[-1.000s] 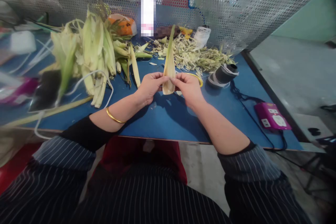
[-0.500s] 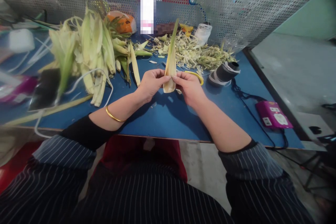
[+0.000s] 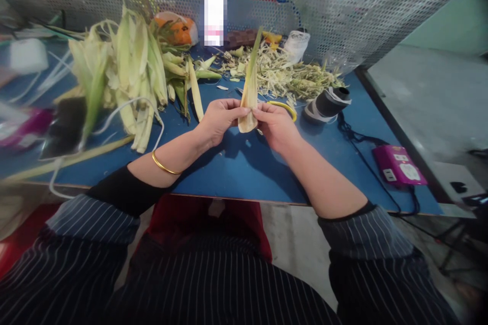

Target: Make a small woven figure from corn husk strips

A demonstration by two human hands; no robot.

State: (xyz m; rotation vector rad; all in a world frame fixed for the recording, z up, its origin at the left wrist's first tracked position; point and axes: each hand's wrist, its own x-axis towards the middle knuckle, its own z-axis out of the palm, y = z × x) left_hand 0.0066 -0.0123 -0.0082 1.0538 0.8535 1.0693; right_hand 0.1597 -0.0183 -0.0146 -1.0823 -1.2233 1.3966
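Note:
A pale corn husk [image 3: 250, 84] with a greenish pointed tip stands upright between my hands, its broad end down. My left hand [image 3: 221, 121] pinches its left edge between thumb and fingers. On the other edge, my right hand [image 3: 276, 124] pinches the husk near the same height, the two thumbs close together. Just behind my right hand lies a pair of scissors with a yellow handle [image 3: 287, 108], partly hidden by the fingers. To the left rests a large bundle of corn husks [image 3: 131, 61].
Behind the hands spreads a heap of husk scraps [image 3: 282, 73]. A black roll [image 3: 330, 104] and a purple power socket [image 3: 400, 164] with dark cables stand on the right. A dark phone [image 3: 64, 127] and white cable [image 3: 160, 134] lie left. Perforated metal mesh [image 3: 343, 25] closes the back.
Both hands keep their pinch on the corn husk, which has shifted very slightly to the right. The view has moved a little; nothing was let go.

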